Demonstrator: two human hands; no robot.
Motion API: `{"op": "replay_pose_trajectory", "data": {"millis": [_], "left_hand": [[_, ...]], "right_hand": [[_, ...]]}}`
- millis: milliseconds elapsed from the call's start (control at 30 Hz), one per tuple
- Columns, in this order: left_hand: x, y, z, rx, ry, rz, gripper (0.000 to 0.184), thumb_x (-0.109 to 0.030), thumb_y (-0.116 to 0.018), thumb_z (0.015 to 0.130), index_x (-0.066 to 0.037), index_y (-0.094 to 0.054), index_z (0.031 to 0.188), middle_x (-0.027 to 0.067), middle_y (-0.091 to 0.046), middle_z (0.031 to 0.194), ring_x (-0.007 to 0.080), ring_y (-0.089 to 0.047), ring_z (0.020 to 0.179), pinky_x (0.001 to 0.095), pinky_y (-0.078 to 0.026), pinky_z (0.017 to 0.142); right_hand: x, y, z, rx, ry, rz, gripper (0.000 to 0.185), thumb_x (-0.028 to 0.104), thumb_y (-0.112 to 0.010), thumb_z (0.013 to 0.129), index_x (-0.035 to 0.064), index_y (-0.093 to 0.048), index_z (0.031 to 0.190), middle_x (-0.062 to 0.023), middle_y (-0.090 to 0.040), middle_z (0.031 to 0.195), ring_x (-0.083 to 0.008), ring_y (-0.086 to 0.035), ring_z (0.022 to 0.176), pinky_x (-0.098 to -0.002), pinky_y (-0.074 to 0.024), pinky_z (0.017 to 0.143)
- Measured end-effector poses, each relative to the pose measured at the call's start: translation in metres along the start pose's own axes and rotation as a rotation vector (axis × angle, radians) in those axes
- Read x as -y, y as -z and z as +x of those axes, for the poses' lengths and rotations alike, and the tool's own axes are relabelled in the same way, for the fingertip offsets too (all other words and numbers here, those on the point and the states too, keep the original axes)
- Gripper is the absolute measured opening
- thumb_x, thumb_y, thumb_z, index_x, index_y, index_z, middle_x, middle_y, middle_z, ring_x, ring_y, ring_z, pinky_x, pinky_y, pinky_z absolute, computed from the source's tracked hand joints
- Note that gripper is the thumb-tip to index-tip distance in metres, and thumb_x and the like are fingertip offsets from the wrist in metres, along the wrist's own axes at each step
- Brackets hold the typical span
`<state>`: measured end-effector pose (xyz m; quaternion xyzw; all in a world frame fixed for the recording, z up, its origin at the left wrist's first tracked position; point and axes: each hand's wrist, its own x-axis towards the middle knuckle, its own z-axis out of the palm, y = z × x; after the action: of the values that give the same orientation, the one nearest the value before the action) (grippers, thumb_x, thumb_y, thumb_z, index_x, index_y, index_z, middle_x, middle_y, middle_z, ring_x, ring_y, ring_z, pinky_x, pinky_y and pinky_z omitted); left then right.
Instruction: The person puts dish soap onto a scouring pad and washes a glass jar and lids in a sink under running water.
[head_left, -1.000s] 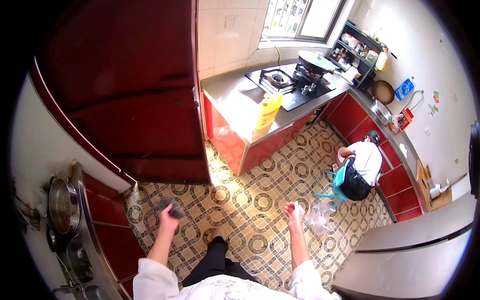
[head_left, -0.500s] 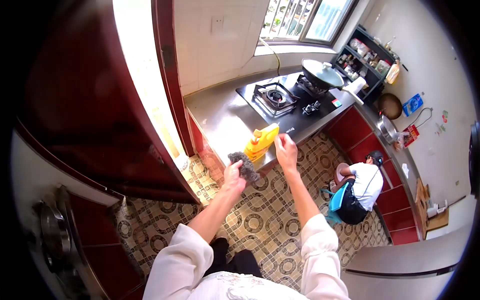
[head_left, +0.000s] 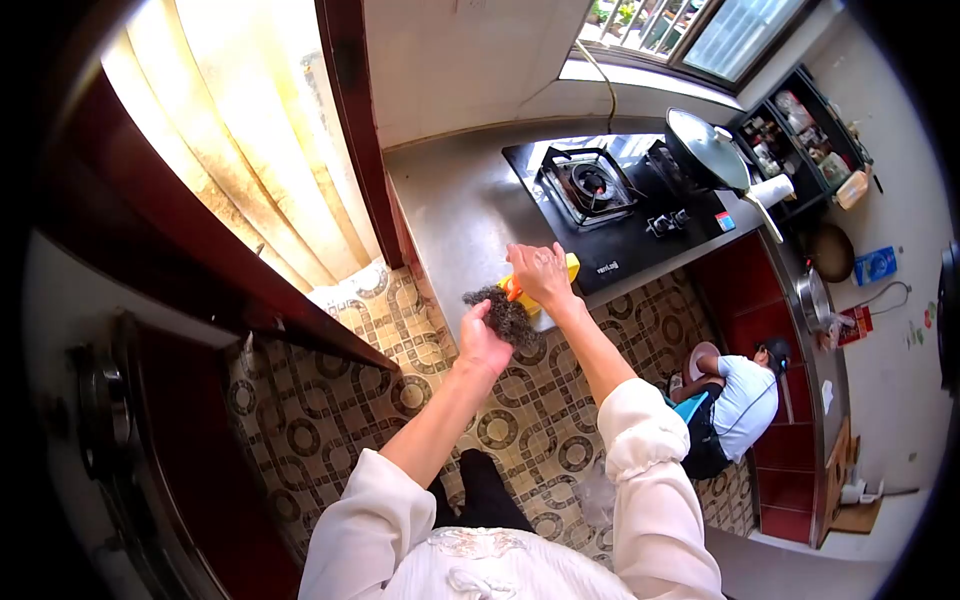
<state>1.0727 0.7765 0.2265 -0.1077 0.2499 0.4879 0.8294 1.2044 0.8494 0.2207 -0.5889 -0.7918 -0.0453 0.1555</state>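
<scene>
My left hand (head_left: 486,342) is closed around a dark grey, frayed steel wool scourer (head_left: 508,318), held just off the front edge of the counter. My right hand (head_left: 540,275) is wrapped over a yellow bottle (head_left: 572,265), its back turned up to me. The hand covers most of the bottle; a yellow end shows past the knuckles and an orange part (head_left: 513,289) shows close to the scourer. The fingertips are partly hidden, and whether the bottle rests on the counter I cannot tell.
A steel counter (head_left: 450,190) carries a black gas hob (head_left: 640,235) with a lidded wok (head_left: 705,150). To the right a person (head_left: 735,400) sits low by the red cabinets (head_left: 785,430). A doorway with a yellow curtain (head_left: 240,140) lies left. The floor (head_left: 400,440) is patterned tile.
My right hand has moved left from beside the yellow bottle and closed over it. The left hand keeps the scourer. My view has shifted, bringing the curtain into sight.
</scene>
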Motion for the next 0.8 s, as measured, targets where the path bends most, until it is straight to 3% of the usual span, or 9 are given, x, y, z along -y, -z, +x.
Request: {"op": "replay_pose_trajectory", "data": {"millis": [67,267,400,467,500,567,700,800], "left_hand": [[0.004,0.002,0.000,0.010,-0.012,-0.030,0.037,-0.022,-0.036,0.089,-0.002,-0.050,0.116,0.0138,-0.056,0.117,0.0302,-0.050,0.111,0.0496,-0.032,0.102],[0.011,0.001,-0.002,-0.020,-0.086,-0.048,0.039,-0.023,-0.034,0.091,-0.001,-0.049,0.118,0.0144,-0.055,0.119,0.0303,-0.050,0.111,0.0478,-0.032,0.103],[0.014,0.003,-0.004,-0.010,-0.098,-0.070,0.038,-0.024,-0.034,0.091,-0.001,-0.049,0.118,0.0152,-0.055,0.119,0.0309,-0.050,0.112,0.0498,-0.033,0.102],[0.013,0.001,-0.006,-0.017,-0.117,-0.054,0.038,-0.024,-0.034,0.091,-0.001,-0.048,0.118,0.0157,-0.054,0.120,0.0313,-0.050,0.112,0.0511,-0.033,0.102],[0.013,-0.001,-0.008,-0.032,-0.130,-0.039,0.038,-0.024,-0.034,0.091,-0.001,-0.048,0.118,0.0161,-0.054,0.120,0.0317,-0.049,0.113,0.0524,-0.033,0.102],[0.011,0.002,-0.002,0.019,-0.129,-0.014,0.037,-0.024,-0.034,0.091,-0.002,-0.048,0.118,0.0159,-0.053,0.121,0.0319,-0.049,0.113,0.0540,-0.032,0.102],[0.015,-0.008,-0.008,-0.045,-0.131,0.012,0.036,-0.024,-0.035,0.091,-0.002,-0.050,0.116,0.0144,-0.054,0.121,0.0309,-0.050,0.113,0.0524,-0.032,0.102],[0.016,-0.010,-0.007,-0.101,-0.174,0.026,0.035,-0.024,-0.036,0.091,-0.003,-0.050,0.115,0.0136,-0.054,0.120,0.0300,-0.050,0.112,0.0512,-0.032,0.102]], "right_hand": [[0.003,-0.001,0.001,-0.087,0.009,0.045,0.027,0.031,-0.041,0.091,0.0137,-0.062,0.088,-0.0099,-0.066,0.078,-0.0307,-0.063,0.081,-0.0577,-0.0343,0.092],[0.005,-0.001,0.000,-0.121,0.072,-0.106,0.020,0.026,-0.047,0.087,0.0111,-0.059,0.080,-0.0064,-0.065,0.073,-0.0287,-0.064,0.070,-0.0574,-0.0388,0.084],[0.004,-0.002,0.000,-0.170,0.081,-0.125,0.019,0.026,-0.049,0.086,0.0113,-0.059,0.080,-0.0062,-0.064,0.071,-0.0286,-0.064,0.072,-0.0562,-0.0397,0.083],[0.008,0.015,0.001,0.029,0.083,-0.067,0.017,0.025,-0.049,0.086,0.0116,-0.059,0.082,-0.0059,-0.065,0.073,-0.0290,-0.064,0.074,-0.0558,-0.0399,0.083],[0.007,0.016,-0.001,0.019,0.089,-0.070,0.017,0.025,-0.049,0.086,0.0116,-0.059,0.082,-0.0059,-0.065,0.073,-0.0290,-0.064,0.074,-0.0558,-0.0399,0.083],[0.000,0.010,-0.002,0.091,0.089,-0.029,0.016,0.024,-0.050,0.084,0.0147,-0.056,0.096,-0.0020,-0.067,0.084,-0.0271,-0.063,0.075,-0.0547,-0.0387,0.082],[0.001,0.003,-0.002,-0.020,0.094,-0.047,0.018,0.024,-0.051,0.085,0.0103,-0.061,0.080,-0.0084,-0.065,0.070,-0.0281,-0.063,0.072,-0.0534,-0.0404,0.082],[0.003,-0.007,-0.004,-0.158,0.083,-0.107,0.021,0.025,-0.050,0.085,0.0101,-0.063,0.077,-0.0089,-0.064,0.065,-0.0267,-0.062,0.067,-0.0510,-0.0407,0.079]]}}
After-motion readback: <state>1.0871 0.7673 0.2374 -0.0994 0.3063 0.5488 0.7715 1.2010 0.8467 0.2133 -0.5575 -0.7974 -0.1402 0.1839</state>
